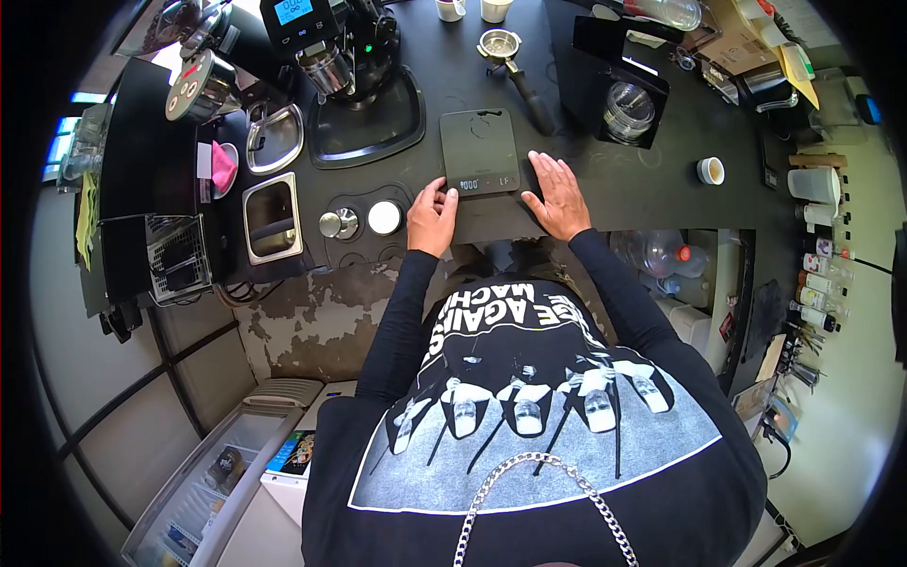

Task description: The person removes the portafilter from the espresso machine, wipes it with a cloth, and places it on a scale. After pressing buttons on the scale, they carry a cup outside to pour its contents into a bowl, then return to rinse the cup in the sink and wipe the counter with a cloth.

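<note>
The far edge cut off a white paper cup [495, 10]; we could barely read the display on the thin, black, rectangular digital scale [477, 146], central on the black counter [647, 189]. Our left hand [432, 222], fingers narrowly curled, touched its near left corner; our right hand [559, 196], thumb wide of straight fingers, lay just right.

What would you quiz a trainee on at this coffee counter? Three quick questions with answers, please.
1. True or false: neither the left hand nor the right hand holds the portafilter.
2. Which is nearest to both hands? A) coffee grinder B) digital scale C) small cup
3. Fill in: the cloth at the far left of the counter is ____.

Key: 1. True. 2. B. 3. Pink.
</note>
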Action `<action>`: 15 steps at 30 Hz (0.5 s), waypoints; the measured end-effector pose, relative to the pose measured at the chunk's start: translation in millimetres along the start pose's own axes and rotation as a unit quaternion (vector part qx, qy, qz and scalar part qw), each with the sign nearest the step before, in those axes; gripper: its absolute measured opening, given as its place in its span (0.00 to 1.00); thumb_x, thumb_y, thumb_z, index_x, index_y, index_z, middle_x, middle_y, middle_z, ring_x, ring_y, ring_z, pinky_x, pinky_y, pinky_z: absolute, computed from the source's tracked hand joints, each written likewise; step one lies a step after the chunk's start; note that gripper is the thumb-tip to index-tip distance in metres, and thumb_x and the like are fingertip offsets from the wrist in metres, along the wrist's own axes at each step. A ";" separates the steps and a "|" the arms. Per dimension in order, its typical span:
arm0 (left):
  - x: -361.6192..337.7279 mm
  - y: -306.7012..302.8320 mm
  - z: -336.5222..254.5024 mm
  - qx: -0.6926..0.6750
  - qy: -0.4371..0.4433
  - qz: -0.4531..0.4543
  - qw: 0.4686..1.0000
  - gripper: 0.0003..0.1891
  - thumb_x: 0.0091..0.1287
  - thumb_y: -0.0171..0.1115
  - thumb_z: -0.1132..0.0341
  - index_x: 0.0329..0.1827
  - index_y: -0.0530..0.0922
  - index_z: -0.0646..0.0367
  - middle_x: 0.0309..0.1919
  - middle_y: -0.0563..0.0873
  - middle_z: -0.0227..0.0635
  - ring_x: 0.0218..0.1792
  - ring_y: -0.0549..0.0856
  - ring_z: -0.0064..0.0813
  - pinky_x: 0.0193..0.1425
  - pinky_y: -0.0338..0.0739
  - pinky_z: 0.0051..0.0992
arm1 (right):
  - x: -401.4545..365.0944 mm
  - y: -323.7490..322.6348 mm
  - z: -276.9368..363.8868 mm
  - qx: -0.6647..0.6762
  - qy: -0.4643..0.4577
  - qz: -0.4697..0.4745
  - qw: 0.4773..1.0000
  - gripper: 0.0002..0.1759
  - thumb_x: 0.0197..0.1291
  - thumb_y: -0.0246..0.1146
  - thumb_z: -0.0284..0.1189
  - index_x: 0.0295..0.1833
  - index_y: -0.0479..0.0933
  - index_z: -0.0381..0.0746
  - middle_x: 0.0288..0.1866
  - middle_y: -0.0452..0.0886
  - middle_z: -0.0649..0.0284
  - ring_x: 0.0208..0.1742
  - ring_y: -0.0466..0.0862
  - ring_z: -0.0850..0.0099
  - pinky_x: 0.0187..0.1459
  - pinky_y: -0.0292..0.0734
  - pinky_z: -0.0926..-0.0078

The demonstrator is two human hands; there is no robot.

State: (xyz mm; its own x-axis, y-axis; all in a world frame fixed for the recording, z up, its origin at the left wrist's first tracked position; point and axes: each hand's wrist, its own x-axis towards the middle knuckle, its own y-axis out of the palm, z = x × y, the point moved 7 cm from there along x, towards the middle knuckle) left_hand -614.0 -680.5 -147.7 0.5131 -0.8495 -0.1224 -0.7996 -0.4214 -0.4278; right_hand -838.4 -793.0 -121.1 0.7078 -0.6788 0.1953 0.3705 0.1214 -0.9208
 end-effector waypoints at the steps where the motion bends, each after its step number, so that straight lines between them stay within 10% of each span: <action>1: 1.9 0.6 -1.8 0.001 0.000 0.000 1.000 0.24 0.68 0.68 0.56 0.61 0.79 0.64 0.35 0.84 0.35 0.30 0.83 0.26 0.42 0.80 0.28 | 0.1 0.2 -0.2 0.001 0.000 -0.001 1.000 0.39 0.75 0.49 0.54 0.80 0.58 0.39 0.79 0.65 0.57 0.80 0.63 0.60 0.80 0.51 0.58; 15: 6.6 6.9 6.0 -0.072 -0.138 0.036 0.987 0.22 0.75 0.60 0.56 0.62 0.77 0.64 0.35 0.84 0.31 0.31 0.82 0.17 0.35 0.82 0.22 | 0.1 -4.4 -2.8 0.028 -0.007 -0.019 0.999 0.39 0.74 0.52 0.53 0.79 0.59 0.40 0.77 0.68 0.58 0.79 0.64 0.62 0.80 0.52 0.57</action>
State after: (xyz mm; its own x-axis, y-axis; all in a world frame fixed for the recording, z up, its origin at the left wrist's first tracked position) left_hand -614.2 -687.1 -156.8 0.5038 -0.7679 -0.3956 -0.8624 -0.4213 -0.2805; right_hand -841.7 -795.7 -118.0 0.7010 -0.6732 0.2353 0.4298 0.1355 -0.8927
